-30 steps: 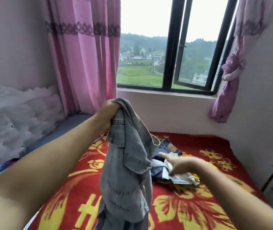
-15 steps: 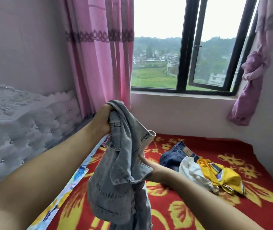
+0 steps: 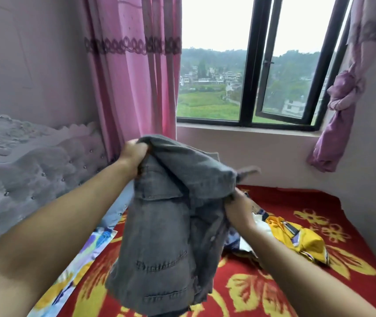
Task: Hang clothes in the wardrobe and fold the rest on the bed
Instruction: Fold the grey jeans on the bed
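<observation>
Two hands: both on one garment, and I log them together.
Left hand [image 3: 133,154]: fingers curled tight round a bunched top edge of the grey denim jacket [image 3: 166,223], held raised above the bed.
Right hand [image 3: 239,210]: fingers closed on the jacket's other upper edge, lower than the left; fingertips buried in cloth.
Jacket position: hanging between the hands, clear of the red floral blanket [image 3: 262,291] as far as I can see; hem runs off the bottom of the frame.
Pile: yellow garment [image 3: 306,239] and white cloth [image 3: 260,227] lie on the blanket just beyond the right wrist.
Risk 1: uneven grip heights could let the jacket twist and hang crooked, I judge.
Risk 2: the trailing hem may snag or drag the pile if I swing right.
Hidden: wardrobe and any hanger are out of view; collar and sleeves are lost in folds and motion blur.
Far: pink curtain [image 3: 136,88] and window [image 3: 251,65] behind.
</observation>
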Available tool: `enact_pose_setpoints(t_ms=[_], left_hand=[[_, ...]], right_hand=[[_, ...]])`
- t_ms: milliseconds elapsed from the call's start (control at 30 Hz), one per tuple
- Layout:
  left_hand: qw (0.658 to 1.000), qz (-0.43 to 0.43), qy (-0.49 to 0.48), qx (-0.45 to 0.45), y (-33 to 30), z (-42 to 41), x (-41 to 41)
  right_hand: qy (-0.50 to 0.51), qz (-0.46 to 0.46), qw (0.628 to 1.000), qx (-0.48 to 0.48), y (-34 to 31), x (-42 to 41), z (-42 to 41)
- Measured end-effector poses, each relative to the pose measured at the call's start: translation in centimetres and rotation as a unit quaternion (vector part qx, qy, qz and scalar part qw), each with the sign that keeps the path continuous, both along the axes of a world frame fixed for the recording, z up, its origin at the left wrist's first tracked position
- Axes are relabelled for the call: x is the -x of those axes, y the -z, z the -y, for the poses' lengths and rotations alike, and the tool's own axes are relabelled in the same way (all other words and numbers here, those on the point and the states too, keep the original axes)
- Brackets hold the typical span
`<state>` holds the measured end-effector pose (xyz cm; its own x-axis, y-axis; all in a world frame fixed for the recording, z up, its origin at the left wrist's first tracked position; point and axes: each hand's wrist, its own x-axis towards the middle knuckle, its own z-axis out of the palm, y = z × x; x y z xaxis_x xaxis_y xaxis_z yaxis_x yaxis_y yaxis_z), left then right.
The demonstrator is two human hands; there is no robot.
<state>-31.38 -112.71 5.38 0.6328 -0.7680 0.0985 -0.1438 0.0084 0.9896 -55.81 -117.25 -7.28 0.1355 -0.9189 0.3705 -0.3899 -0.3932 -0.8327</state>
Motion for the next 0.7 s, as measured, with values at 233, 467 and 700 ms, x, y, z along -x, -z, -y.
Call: enact_pose_setpoints(t_ms=[233, 467, 700], left_hand=[[0.846, 0.483, 0.089, 0.207, 1.6, -1.2, 8.7], [0.799, 0.562, 0.203, -0.071, 0.5, -0.1, 12.6], [0.723, 0.673, 0.110, -0.108, -4.3, 1.6, 13.3]], right_hand=[[-0.020, -0.265, 0.940, 0.215, -9.9, 2.0, 0.7], [-0.061, -0.207, 0.953, 0.212, -12.0, 1.3, 0.1], [-0.005, -0.245, 0.969, 0.044, -11.0, 2.8, 0.7]])
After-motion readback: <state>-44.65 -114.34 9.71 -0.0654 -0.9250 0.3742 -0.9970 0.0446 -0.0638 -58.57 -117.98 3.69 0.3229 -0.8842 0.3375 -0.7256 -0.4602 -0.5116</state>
